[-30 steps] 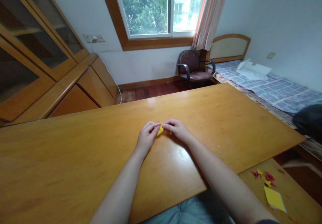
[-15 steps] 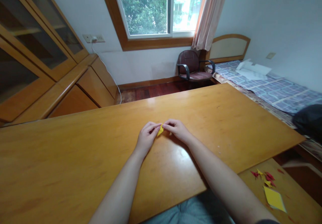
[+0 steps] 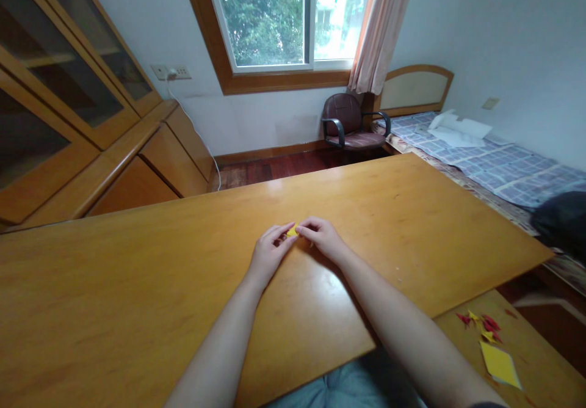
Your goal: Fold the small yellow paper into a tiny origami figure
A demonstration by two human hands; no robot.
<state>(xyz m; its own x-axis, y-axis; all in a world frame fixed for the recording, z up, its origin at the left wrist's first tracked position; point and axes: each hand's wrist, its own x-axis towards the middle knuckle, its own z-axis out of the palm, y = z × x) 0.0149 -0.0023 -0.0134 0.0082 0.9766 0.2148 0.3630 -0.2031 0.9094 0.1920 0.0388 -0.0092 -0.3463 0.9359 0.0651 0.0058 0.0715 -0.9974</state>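
Observation:
A small piece of folded yellow paper [image 3: 292, 231] is held just above the middle of the wooden table [image 3: 183, 261]. My left hand [image 3: 270, 249] has its thumb and fingertips around the paper's left side. From the other side, my right hand [image 3: 320, 235] pinches the paper between thumb and forefinger. The fingers cover much of the paper, so its exact folds are too small to make out.
At lower right, a lower surface [image 3: 462, 359] bears several small red and yellow folded papers [image 3: 489, 324] and a stack of yellow paper squares [image 3: 501, 365]. A maroon armchair [image 3: 345, 118] stands beyond the table. A bed [image 3: 513, 163] lies to the right, a cabinet [image 3: 151, 170] to the left.
The yellow paper has turned between my fingers; its tip no longer points down toward me. My left thumb and fingers have spread slightly around it, while my right hand has barely moved.

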